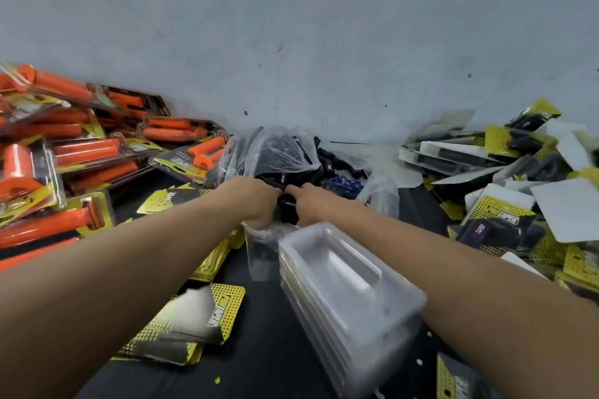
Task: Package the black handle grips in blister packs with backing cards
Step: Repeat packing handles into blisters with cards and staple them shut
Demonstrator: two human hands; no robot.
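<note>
While reaching forward together, hold one black handle grip (pixel 287 206) between them: left hand (pixel 259 201) curled round it, right hand (pixel 312 206) pinching its other side. Just beyond: clear plastic bag (pixel 278 152) of further black grips. Nearer, on black tabletop (pixel 265 363): stack of clear blister trays (pixel 340 288), yellow-black backing cards (pixel 194 321). Far left: packed orange grips (pixel 74 149). Far right: packed black grips (pixel 460 155).
</note>
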